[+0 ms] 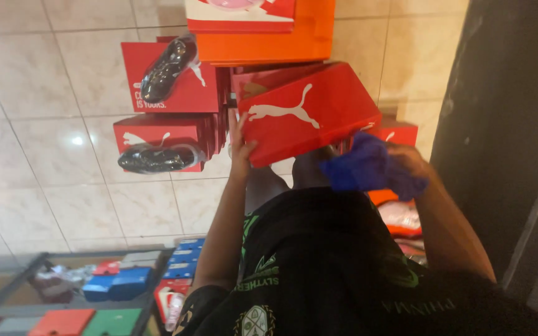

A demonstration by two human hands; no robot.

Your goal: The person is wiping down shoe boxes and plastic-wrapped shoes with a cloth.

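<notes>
Head view: our left hand [241,149] grips red shoebox [309,112] at its lower-left edge w/ fingers wrapped; right hand [408,160] clenches blue cloth [368,167] beside box.

The left hand [239,148] holds a red shoebox [306,115] tilted by its edge, the right hand [406,163] clutches a blue cloth [368,167] just beside it, above stacked red shoeboxes [169,124] bearing black boots [168,67].

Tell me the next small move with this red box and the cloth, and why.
Probably bring the blue cloth in the right hand onto the red box lid: the left hand steadies the tilted box at its edge, and the cloth sits bunched just beside it.
</notes>
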